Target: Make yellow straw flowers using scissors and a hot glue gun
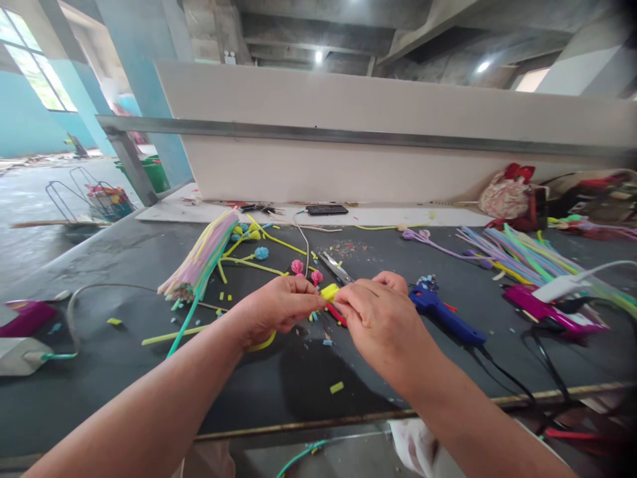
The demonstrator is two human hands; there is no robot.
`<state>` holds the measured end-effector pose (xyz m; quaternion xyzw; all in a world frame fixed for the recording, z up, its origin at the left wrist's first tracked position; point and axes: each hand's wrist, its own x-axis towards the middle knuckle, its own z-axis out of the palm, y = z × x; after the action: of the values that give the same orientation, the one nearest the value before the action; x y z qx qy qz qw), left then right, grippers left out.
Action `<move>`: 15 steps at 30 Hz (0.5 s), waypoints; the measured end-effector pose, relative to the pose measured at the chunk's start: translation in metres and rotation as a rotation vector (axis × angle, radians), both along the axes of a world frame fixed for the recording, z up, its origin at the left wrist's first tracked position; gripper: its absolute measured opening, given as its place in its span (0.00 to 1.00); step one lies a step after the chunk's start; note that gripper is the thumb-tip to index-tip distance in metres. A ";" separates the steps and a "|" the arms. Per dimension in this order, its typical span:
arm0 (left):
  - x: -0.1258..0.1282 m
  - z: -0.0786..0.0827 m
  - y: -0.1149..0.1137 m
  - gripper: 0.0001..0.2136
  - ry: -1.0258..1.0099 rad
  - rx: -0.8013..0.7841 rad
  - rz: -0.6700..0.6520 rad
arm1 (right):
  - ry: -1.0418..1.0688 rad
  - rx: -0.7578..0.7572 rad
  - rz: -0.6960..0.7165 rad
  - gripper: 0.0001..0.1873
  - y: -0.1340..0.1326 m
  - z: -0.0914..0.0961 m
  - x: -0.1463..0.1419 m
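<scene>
My left hand [286,304] pinches a small yellow pipe cleaner piece [329,291] above the middle of the table. From the other side my right hand [371,315] has its fingertips closed at the same piece. A yellow stem [263,343] curves out below my left hand. Under my hands lie scissors [338,269], blades pointing away, with part of a red handle showing. Pink pipe cleaner flowers [297,267] sit just beyond my left fingers. To the right of my right hand a blue glue gun [445,317] rests on its side.
A bundle of pastel pipe cleaners [202,259] lies left, another bundle [532,255] right. Beyond is a dark phone [327,210] before a white panel [318,99]. Magenta-and-white devices [557,312] with cables lie at both sides. Cut scraps [337,387] dot the dark table [249,411].
</scene>
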<state>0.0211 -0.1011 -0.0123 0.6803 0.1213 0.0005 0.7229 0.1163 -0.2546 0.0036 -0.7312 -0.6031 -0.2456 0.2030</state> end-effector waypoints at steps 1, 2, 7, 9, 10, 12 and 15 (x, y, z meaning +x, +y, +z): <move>0.000 0.000 -0.001 0.14 0.002 0.019 0.008 | -0.002 0.001 -0.005 0.12 0.000 0.000 0.000; 0.000 0.001 -0.001 0.14 0.005 0.043 0.020 | -0.005 0.004 -0.010 0.12 0.000 -0.001 0.000; 0.000 0.003 -0.004 0.16 -0.001 0.194 0.065 | 0.000 -0.016 -0.040 0.12 0.000 -0.002 0.000; 0.000 0.003 -0.004 0.16 -0.010 0.243 0.070 | -0.001 -0.013 -0.044 0.12 0.001 -0.001 0.000; 0.000 0.002 -0.004 0.16 -0.014 0.264 0.073 | -0.002 -0.006 -0.040 0.12 0.001 -0.001 0.000; 0.000 0.002 -0.004 0.15 -0.017 0.299 0.076 | -0.003 0.004 -0.032 0.12 0.001 -0.001 0.000; -0.001 0.002 -0.004 0.14 -0.021 0.329 0.067 | 0.012 -0.003 -0.026 0.11 0.001 -0.002 0.000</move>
<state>0.0205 -0.1056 -0.0099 0.7848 0.1348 0.0515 0.6027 0.1165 -0.2533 0.0017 -0.7408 -0.5927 -0.2429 0.2025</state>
